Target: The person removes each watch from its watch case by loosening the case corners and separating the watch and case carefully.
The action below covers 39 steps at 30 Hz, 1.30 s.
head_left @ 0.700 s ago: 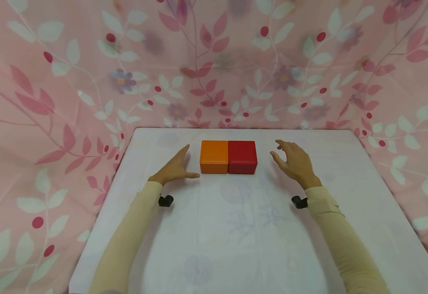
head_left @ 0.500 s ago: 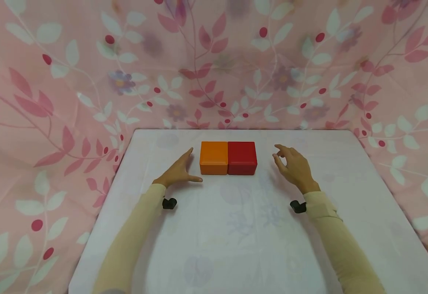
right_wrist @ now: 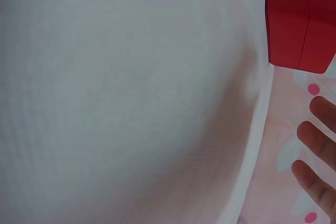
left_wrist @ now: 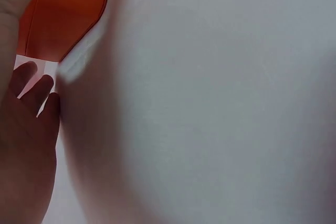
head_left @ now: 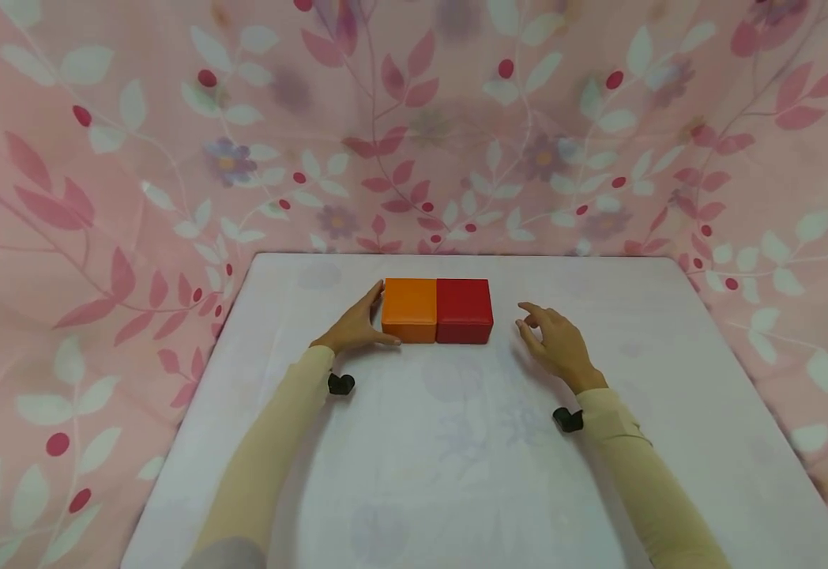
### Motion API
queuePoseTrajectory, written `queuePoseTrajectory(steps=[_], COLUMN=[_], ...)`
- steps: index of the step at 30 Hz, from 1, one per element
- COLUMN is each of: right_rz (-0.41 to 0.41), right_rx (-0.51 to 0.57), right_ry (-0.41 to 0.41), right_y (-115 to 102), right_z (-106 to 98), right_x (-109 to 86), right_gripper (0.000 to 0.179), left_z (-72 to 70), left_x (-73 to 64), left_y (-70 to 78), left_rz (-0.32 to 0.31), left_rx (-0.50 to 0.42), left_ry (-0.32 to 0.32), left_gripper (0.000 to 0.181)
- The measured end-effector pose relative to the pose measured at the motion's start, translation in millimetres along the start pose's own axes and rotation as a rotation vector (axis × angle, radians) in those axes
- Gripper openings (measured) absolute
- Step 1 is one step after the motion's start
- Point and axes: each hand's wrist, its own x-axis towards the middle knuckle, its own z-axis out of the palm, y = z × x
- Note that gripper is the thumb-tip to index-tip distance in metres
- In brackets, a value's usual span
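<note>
An orange box (head_left: 410, 307) and a red box (head_left: 464, 308) sit side by side against each other at the far middle of the table. My left hand (head_left: 352, 326) is at the orange box's left end, fingers along its left side and the thumb stretched by its front left corner. In the left wrist view the thumb overlaps the orange box (left_wrist: 65, 19), with the other fingertips just beyond its edge. To the right of the red box, apart from it, hovers my right hand (head_left: 558, 344), its fingers loosely bent around nothing. The right wrist view has the red box (right_wrist: 302, 22) above the fingers (right_wrist: 315, 140).
A white cloth covers the table (head_left: 428, 458). Pink floral fabric (head_left: 414, 126) hangs behind it and along both sides. Each wrist carries a small black camera mount, the left mount (head_left: 341, 384) and the right mount (head_left: 567, 420).
My left hand has moved right, up to the orange box, from a gap on its left. My right hand has drawn slightly nearer the front. Both boxes stay in place.
</note>
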Motion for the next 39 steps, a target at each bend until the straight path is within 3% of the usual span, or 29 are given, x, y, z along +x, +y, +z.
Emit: queuePoseTrajectory(steps=[10, 17, 22, 31, 39], right_rz=[-0.026, -0.026, -0.024, -0.058, -0.108], right_rx=[0.018, 0.025, 0.032, 0.047, 0.047], right_ry=[0.002, 0.007, 0.011, 0.040, 0.044], right_y=[-1, -2, -5, -14, -30], right_z=[1, 3, 5, 4, 3], right_x=[-1.4, -0.7, -1.5, 1.3, 9.6], right_gripper=[0.039, 0.039, 0.039, 0.039, 0.040], left_z=[-1.4, -1.2, 0.6, 8.0, 15.6], left_x=[-0.4, -1.6, -7.9, -19.1, -38.8], left_y=[-1.6, -1.6, -2.0, -10.5, -7.6], left_rz=[0.005, -0.011, -0.029, 0.008, 0.019], left_rx=[-0.064, -0.055, -0.051, -0.042, -0.036], left_ry=[-0.016, 0.006, 0.024, 0.044, 0.046], left_gripper=[0.132, 0.130, 0.132, 0.132, 0.129])
